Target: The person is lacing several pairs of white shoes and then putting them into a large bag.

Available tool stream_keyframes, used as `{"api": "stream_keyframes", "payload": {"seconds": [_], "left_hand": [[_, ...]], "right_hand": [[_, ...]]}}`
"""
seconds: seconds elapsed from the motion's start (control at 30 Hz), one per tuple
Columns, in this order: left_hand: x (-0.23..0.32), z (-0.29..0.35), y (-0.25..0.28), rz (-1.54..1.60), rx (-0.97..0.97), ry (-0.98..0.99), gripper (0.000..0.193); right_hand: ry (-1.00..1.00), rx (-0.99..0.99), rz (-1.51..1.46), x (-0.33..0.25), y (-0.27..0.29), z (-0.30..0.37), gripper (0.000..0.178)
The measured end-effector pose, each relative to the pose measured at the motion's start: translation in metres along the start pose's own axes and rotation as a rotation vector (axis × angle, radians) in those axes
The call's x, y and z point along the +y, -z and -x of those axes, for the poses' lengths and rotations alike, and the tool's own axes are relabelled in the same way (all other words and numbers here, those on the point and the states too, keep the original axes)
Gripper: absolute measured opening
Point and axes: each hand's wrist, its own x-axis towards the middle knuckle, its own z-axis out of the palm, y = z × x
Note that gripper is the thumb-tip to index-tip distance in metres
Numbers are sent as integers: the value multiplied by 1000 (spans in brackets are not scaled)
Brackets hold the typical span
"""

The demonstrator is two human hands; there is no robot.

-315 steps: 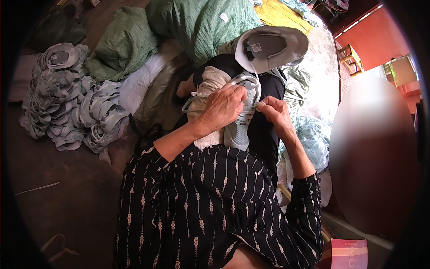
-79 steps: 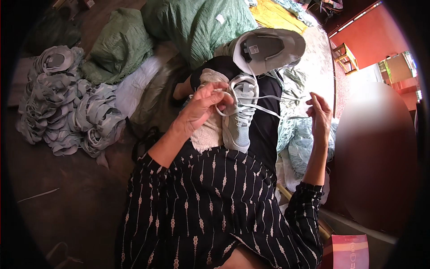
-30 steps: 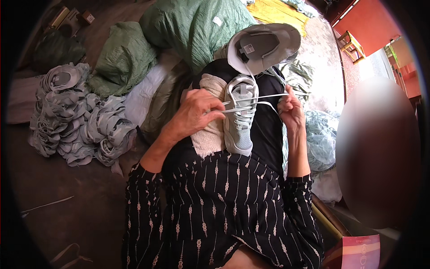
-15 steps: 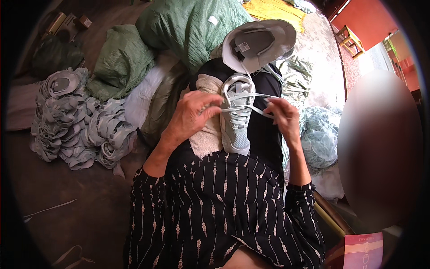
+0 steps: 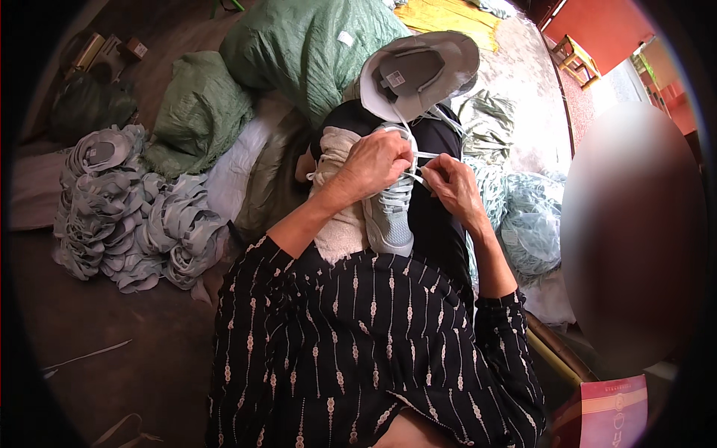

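A pale grey-blue shoe upper point(image 5: 389, 224) lies on my lap with its toe toward me, its front laced in zigzags. Over its upper eyelets, my left hand point(image 5: 379, 160) is closed in a pinch on the shoelace, hiding the tongue area and part of the lace. To the right, the pinched fingers of my right hand point(image 5: 452, 185) hold the pale shoelace point(image 5: 415, 178), which spans the short gap between both hands. Beyond them a second grey upper point(image 5: 422, 71) rests at my knees, its lining and a small label showing. A beige cloth point(image 5: 340, 216) covers my left thigh.
Grey shoe uppers point(image 5: 112, 201) are heaped on the floor at left, near green woven sacks point(image 5: 299, 52). Bundled pale laces point(image 5: 530, 220) lie at right, below a crumpled sack point(image 5: 485, 123). A pink box point(image 5: 614, 414) stands at lower right; a wooden stool point(image 5: 576, 61) is far right.
My left hand has moved right and over the upper's eyelets. My right hand has come slightly left, so the hands are closer together and the lace between them is shorter.
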Motion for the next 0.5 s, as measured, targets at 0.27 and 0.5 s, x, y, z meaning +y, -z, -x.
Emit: {"api": "stream_keyframes", "payload": {"seconds": [0.27, 0.5], "left_hand": [[1, 3, -4, 99, 29, 117, 6], [4, 2, -10, -10, 79, 13, 4]], "right_hand": [[271, 183, 291, -7, -16, -5, 15], [-195, -151, -52, -15, 5, -10, 22]]}}
